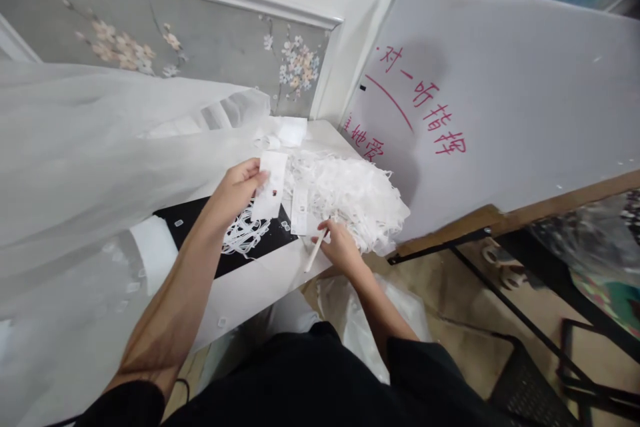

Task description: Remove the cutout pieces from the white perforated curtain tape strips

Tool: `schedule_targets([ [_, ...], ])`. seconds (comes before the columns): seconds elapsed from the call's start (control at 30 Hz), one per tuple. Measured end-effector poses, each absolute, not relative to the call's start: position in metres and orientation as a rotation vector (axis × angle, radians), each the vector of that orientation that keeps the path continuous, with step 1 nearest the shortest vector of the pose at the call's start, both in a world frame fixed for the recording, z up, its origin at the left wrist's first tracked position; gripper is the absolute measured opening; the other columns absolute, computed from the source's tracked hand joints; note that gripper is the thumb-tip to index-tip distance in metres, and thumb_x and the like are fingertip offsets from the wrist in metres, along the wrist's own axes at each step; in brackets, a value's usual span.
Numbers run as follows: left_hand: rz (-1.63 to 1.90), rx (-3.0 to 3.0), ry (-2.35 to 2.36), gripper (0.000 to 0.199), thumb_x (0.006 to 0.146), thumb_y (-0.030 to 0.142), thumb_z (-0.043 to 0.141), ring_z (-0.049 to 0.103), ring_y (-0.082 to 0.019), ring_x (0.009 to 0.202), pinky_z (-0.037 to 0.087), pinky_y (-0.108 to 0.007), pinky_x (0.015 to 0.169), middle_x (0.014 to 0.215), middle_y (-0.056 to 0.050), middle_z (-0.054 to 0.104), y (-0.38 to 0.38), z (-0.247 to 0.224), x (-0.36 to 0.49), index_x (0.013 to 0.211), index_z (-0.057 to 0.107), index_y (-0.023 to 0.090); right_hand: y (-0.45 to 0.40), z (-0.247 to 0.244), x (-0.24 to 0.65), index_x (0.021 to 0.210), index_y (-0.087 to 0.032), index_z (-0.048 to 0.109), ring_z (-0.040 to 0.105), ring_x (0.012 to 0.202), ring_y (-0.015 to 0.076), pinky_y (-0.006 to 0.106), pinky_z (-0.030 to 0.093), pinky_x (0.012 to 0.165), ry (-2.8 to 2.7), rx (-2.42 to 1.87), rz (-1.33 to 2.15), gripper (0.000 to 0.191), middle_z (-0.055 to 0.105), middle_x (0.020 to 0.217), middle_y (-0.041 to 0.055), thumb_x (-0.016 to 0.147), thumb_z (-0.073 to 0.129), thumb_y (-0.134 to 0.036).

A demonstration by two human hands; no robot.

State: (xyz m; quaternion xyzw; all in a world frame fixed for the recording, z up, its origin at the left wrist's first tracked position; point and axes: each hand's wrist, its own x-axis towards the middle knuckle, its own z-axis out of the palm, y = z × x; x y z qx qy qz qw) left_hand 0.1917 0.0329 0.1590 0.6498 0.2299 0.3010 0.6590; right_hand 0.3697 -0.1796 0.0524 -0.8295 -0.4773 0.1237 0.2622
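My left hand (246, 185) is closed on the edge of a white card (271, 188) with a small dark red mark on it. My right hand (336, 243) grips a thin white stick (316, 252) that points down toward the table's front edge. Under the card, loose white cords (245, 233) lie on a black mat (190, 217). Another white strip (299, 210) with small square outlines rests between my hands. Just beyond my right hand is a big tangled heap of white cords (355, 197).
White sheeting (90, 140) covers the left side. A whiteboard (500, 93) with red writing leans at the right on a black-legged stand. Folded white pieces (291, 131) lie at the table's back by the wall. A clear plastic bag (407, 307) hangs below the front edge.
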Motion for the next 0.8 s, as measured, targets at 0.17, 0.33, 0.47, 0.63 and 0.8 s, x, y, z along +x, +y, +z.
schedule_targets([
  [0.17,0.797,1.409,0.611,0.036,0.083,0.046,0.069,0.062,-0.015,0.071,0.052,-0.027,0.068,0.083,-0.005,0.069,0.050,0.154,0.185,0.102,0.067,0.016,-0.179,0.030,0.357,0.124,-0.020,0.063,0.063,0.080,0.0191,0.030,0.046,0.077,-1.266,-2.261,0.472,0.040,0.067,0.082,0.0012,0.085,0.055,-0.018],
  [0.33,0.786,1.377,0.605,0.037,0.083,0.050,0.068,0.060,-0.014,0.069,0.051,-0.026,0.066,0.080,-0.003,0.067,0.051,0.143,0.194,0.100,0.065,0.018,-0.138,0.041,0.379,0.121,-0.021,0.066,0.064,0.080,0.0193,0.029,0.045,0.077,-1.112,-2.293,0.281,0.035,0.068,0.085,0.0022,0.092,0.053,-0.035],
  [0.47,0.802,1.413,0.600,0.037,0.086,0.054,0.064,0.057,-0.013,0.069,0.049,-0.025,0.066,0.080,-0.003,0.064,0.049,0.142,0.198,0.094,0.065,0.018,-0.085,0.045,0.393,0.120,-0.017,0.066,0.066,0.099,0.0253,0.032,0.046,0.084,-1.105,-2.480,0.265,0.042,0.072,0.103,0.0108,0.097,0.050,-0.048],
  [0.63,0.840,1.398,0.564,0.036,0.087,0.054,0.064,0.057,-0.014,0.073,0.048,-0.025,0.069,0.083,-0.003,0.064,0.050,0.150,0.189,0.093,0.065,0.019,-0.047,0.043,0.396,0.119,-0.014,0.064,0.063,0.111,0.0316,0.036,0.046,0.088,-1.060,-2.663,0.340,0.043,0.069,0.119,0.0181,0.093,0.058,-0.047],
  [0.8,0.895,1.317,0.572,0.030,0.087,0.048,0.065,0.057,-0.012,0.068,0.048,-0.024,0.065,0.078,-0.002,0.063,0.054,0.158,0.178,0.093,0.063,0.019,-0.055,0.044,0.393,0.114,-0.019,0.068,0.065,0.106,0.0239,0.032,0.046,0.090,-0.996,-2.439,0.213,0.031,0.070,0.116,0.0119,0.095,0.055,-0.039],
])
